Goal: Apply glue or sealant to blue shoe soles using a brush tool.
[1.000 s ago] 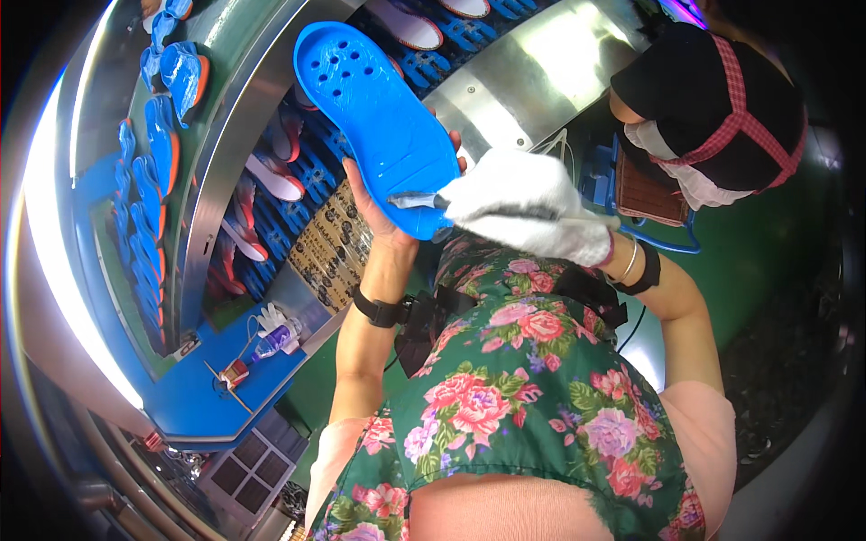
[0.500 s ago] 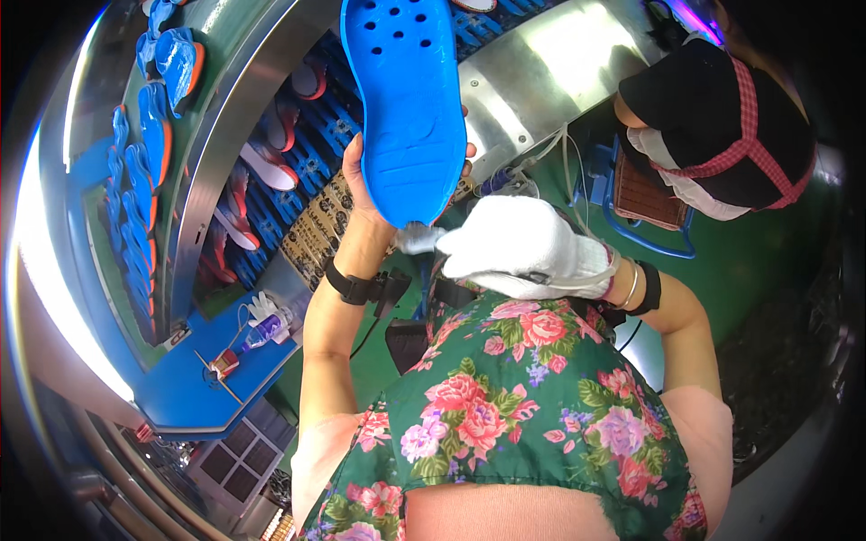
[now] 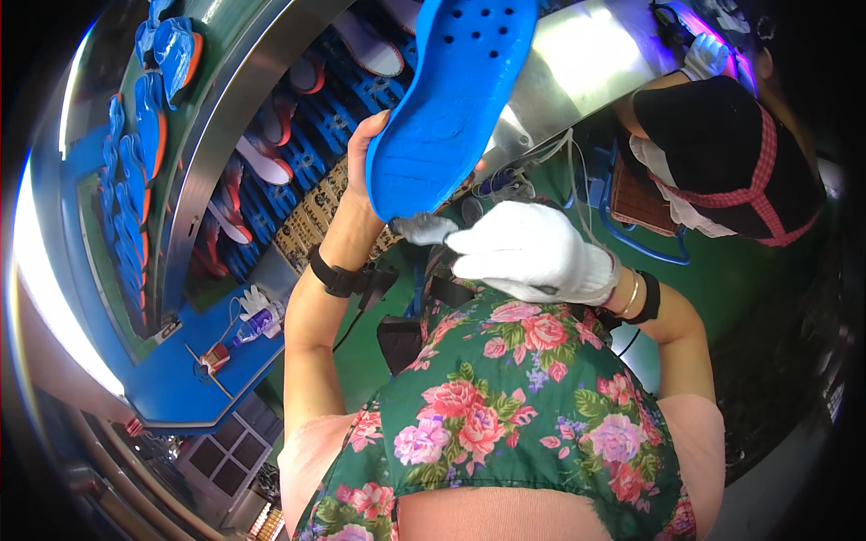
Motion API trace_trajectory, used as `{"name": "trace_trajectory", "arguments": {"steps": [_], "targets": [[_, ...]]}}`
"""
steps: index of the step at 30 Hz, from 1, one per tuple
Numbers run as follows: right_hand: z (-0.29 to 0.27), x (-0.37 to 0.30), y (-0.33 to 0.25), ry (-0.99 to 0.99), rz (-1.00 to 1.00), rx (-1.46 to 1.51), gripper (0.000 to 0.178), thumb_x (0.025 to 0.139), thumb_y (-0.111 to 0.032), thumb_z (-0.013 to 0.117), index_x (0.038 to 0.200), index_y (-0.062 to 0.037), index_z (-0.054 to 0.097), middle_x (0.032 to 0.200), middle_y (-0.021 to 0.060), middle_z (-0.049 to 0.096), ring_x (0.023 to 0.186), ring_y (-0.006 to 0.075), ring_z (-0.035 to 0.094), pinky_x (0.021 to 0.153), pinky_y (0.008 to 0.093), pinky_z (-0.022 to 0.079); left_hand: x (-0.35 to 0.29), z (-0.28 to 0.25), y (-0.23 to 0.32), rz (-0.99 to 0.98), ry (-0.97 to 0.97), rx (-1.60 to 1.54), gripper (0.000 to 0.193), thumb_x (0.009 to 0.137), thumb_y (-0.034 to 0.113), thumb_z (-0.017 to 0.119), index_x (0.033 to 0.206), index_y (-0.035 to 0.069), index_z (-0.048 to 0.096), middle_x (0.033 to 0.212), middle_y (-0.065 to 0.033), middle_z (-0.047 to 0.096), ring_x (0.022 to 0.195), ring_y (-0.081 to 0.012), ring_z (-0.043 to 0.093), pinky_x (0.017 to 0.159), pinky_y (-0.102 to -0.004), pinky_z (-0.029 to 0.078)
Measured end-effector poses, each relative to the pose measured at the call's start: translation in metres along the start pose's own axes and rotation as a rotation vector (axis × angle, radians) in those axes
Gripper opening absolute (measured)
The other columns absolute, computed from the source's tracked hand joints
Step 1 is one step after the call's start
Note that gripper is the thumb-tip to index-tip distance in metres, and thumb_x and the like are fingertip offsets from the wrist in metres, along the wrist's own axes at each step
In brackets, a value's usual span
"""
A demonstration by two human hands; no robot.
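A curved steel bench [image 3: 212, 153] is running past, carrying blue racks [image 3: 307, 153] with white and red soles [image 3: 262, 162] lying on them. Beside it, a blue ledge [image 3: 180, 388] is holding a small bottle [image 3: 255, 323] and a glove [image 3: 251, 299].

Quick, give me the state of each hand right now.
Left hand: closed on the blue shoe sole, bare.
Right hand: white-gloved, closed on a small grey tool at the sole's lower end.

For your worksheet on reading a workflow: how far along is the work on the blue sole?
Done: cannot tell; no finished pile shows.
In hand: the left hand holds the blue sole up, while the gloved right hand presses a small grey pad at its lower end.
Left: more soles sit on the blue racks.
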State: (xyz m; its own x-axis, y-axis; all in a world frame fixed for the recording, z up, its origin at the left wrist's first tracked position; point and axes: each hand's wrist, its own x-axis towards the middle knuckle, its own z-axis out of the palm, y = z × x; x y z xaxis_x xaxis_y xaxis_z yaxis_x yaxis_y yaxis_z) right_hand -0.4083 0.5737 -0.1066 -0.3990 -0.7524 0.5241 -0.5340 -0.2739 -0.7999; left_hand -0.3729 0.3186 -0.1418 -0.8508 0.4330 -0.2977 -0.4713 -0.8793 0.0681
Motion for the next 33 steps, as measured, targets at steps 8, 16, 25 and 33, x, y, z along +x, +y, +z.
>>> {"name": "trace_trajectory", "arguments": {"steps": [8,16,25,33], "targets": [[-0.017,0.013,0.021,-0.022,-0.107,-0.102,0.026,0.080,-0.008,0.079,0.106,-0.0076,0.076,0.108,0.0120,0.075,0.086,0.0259,0.071,0.071,0.0353,0.058,-0.003,0.004,0.011,-0.082,-0.025,-0.059,0.080,0.092,0.050,0.058,0.150,-0.003,0.045,0.148,-0.0311,0.051,0.127,-0.0496,0.056,0.111,-0.0634,0.041],[-0.015,0.006,0.020,-0.072,-0.108,0.070,0.024,0.085,-0.011,0.073,0.109,-0.0090,0.074,0.113,0.0085,0.074,0.084,0.0267,0.069,0.068,0.0365,0.057,-0.009,0.016,0.009,-0.150,0.133,-0.074,0.078,0.090,0.044,0.063,0.142,-0.012,0.050,0.137,-0.0344,0.058,0.117,-0.0488,0.063,0.105,-0.0619,0.049],[-0.014,0.001,0.020,-0.051,-0.039,0.263,0.025,0.077,-0.005,0.080,0.103,-0.0069,0.079,0.108,0.0139,0.076,0.088,0.0282,0.072,0.075,0.0384,0.058,-0.009,0.008,0.006,-0.098,-0.031,0.157,0.064,0.092,0.038,0.061,0.141,-0.004,0.057,0.135,-0.0291,0.063,0.121,-0.0436,0.064,0.112,-0.0605,0.042],[0.007,-0.006,0.013,0.046,0.137,0.396,0.017,0.082,-0.002,0.080,0.098,-0.0058,0.079,0.101,0.0103,0.076,0.088,0.0246,0.072,0.079,0.0348,0.057,0.002,-0.016,-0.008,0.138,0.154,0.262,0.106,0.084,0.067,0.063,0.157,-0.003,0.031,0.151,-0.0306,0.042,0.115,-0.0461,0.059,0.094,-0.0555,0.051]]}}
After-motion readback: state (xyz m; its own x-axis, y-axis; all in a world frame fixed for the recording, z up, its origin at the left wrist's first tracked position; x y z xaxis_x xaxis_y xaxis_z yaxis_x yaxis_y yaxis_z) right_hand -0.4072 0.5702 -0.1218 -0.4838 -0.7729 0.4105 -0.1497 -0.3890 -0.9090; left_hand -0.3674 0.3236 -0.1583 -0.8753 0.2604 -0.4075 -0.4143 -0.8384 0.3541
